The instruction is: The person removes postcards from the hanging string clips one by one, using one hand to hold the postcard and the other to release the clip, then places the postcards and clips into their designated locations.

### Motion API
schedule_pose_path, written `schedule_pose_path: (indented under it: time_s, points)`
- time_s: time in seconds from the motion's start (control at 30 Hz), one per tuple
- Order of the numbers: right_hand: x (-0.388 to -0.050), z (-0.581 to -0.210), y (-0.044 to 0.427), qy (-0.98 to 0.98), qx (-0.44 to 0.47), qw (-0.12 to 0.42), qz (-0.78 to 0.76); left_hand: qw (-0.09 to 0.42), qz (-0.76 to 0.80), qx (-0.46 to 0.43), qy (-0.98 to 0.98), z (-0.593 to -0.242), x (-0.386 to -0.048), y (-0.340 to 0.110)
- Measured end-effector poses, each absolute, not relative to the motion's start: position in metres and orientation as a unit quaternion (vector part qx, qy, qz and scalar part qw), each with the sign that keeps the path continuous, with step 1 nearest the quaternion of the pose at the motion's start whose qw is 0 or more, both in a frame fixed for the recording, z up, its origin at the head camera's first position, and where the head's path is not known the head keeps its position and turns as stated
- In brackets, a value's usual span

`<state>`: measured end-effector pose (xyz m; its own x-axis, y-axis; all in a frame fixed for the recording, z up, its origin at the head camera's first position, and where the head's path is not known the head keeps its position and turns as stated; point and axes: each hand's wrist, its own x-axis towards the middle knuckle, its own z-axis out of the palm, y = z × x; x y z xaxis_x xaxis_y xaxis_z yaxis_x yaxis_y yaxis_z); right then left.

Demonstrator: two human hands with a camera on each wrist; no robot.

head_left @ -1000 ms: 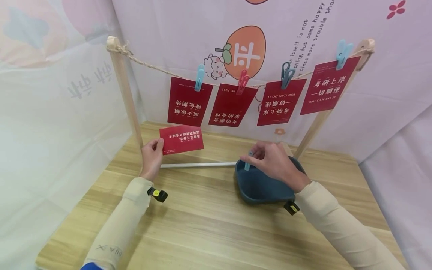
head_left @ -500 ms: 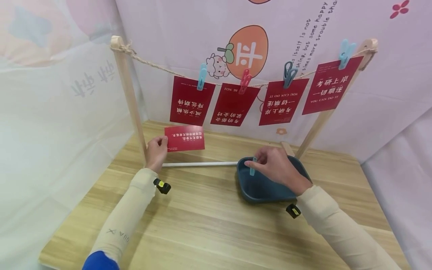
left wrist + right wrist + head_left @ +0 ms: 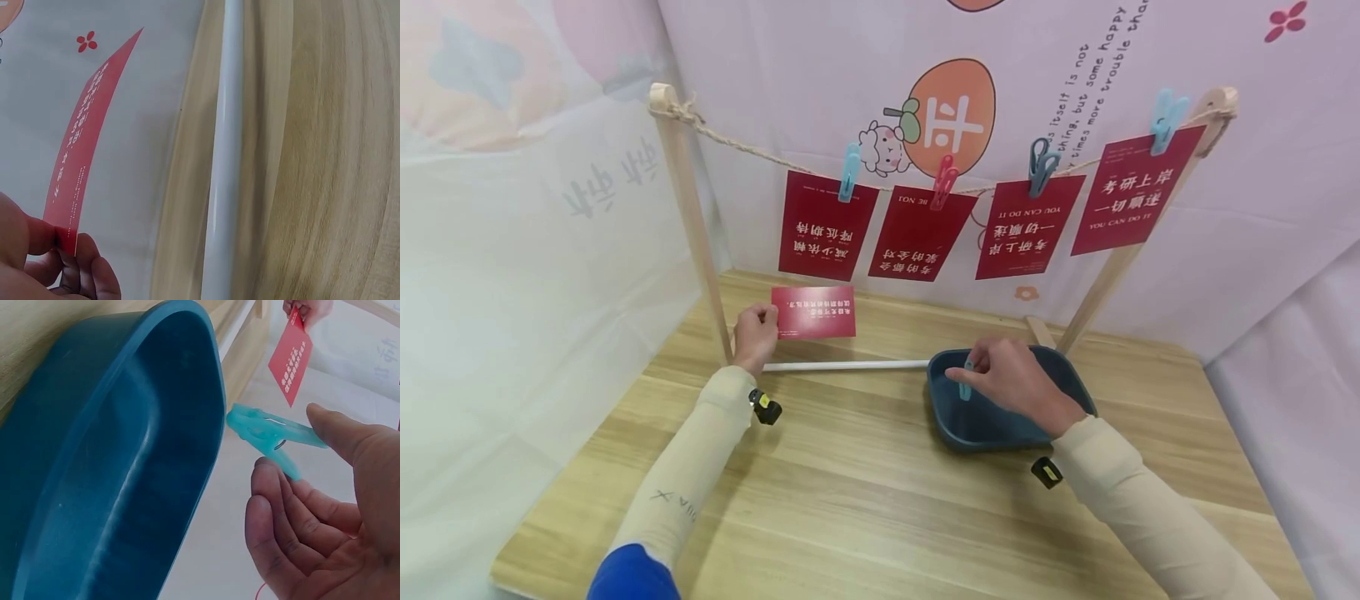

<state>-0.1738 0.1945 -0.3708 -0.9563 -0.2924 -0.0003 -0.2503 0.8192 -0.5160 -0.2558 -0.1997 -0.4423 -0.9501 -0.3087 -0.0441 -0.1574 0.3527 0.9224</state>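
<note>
The left hand [image 3: 756, 335] pinches a red card [image 3: 816, 313] by its edge, low beside the left wooden post [image 3: 688, 208]; the right hand [image 3: 1011, 379], thumb and fingers bent, grips a light-blue clothespin [image 3: 966, 383] by its handles at the dark blue basin [image 3: 951, 425]. Over the last second the card has levelled from a tilt and the clothespin has sunk slightly in the head view. Neither is at the twine [image 3: 745, 152], so this looks like a small readying shift, with that card yet to be hung.

Counted: five red cards, one held and four hung cards [image 3: 827, 229]; five clothespins, one held and four clipped, namely two light-blue pegs [image 3: 850, 172], one red peg [image 3: 944, 180] and one dark blue peg [image 3: 1042, 168]; one basin; two posts.
</note>
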Motion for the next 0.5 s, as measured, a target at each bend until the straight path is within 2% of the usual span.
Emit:
schedule_pose_path:
  time_s: [0.5]
  points:
    - [-0.175, -0.377, 0.189, 0.964, -0.125, 0.084, -0.221, 0.059, -0.489, 0.155, -0.856, -0.453, -0.27, -0.209]
